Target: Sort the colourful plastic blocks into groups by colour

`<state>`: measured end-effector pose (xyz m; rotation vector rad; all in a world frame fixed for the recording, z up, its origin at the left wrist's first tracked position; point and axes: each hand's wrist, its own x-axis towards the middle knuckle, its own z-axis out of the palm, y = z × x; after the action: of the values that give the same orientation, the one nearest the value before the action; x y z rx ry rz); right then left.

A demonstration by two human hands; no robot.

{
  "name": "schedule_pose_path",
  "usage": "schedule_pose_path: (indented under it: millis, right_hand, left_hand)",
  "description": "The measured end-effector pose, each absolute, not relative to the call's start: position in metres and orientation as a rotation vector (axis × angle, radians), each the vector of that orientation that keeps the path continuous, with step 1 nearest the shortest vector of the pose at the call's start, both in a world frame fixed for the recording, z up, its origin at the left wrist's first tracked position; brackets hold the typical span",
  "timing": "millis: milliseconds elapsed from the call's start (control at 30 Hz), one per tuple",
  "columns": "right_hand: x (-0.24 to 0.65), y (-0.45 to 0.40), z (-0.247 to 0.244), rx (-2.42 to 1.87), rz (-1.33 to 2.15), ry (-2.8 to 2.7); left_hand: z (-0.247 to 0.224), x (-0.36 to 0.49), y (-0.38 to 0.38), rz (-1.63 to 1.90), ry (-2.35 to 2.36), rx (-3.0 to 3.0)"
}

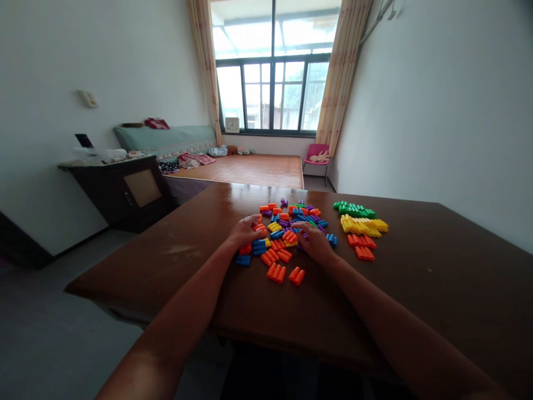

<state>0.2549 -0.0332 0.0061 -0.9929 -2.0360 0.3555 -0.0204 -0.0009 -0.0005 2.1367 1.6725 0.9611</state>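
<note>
A mixed pile of plastic tube-shaped building blocks (277, 245) in orange, blue, purple, yellow and green lies on the brown table. At the pile's left side, my left hand (241, 232) has its thumb and fingers around an orange block (260, 228). My right hand (316, 243) reaches over the right side of the pile, its fingers apart and partly hiding the blocks under it. Two orange blocks, a wider one (276, 273) and a narrower one (297, 275), lie in front of the pile, nearer to me.
To the right, blocks are grouped by colour in rows: green (353, 209), yellow (363, 225) and orange (362, 241). Beyond the table (166, 258) are a bed (258, 169), a pink chair (318, 153) and a dark cabinet (112, 191) at the left.
</note>
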Motion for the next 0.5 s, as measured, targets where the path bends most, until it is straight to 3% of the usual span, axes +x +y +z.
schedule_pose_path:
  millis: [100, 233, 500]
  right_hand:
    - [0.248, -0.036, 0.011, -0.936, 0.363, -2.037]
    - [0.230, -0.045, 0.017, -0.817, 0.337, -2.052]
    - [0.240, -0.035, 0.027, -0.818, 0.243, -2.064]
  left_hand:
    - [0.010, -0.008, -0.008, 1.128, 1.377, 2.119]
    - [0.021, 0.018, -0.023, 1.103, 1.063, 1.969]
    - [0.025, 0.013, -0.023, 1.127, 1.093, 1.954]
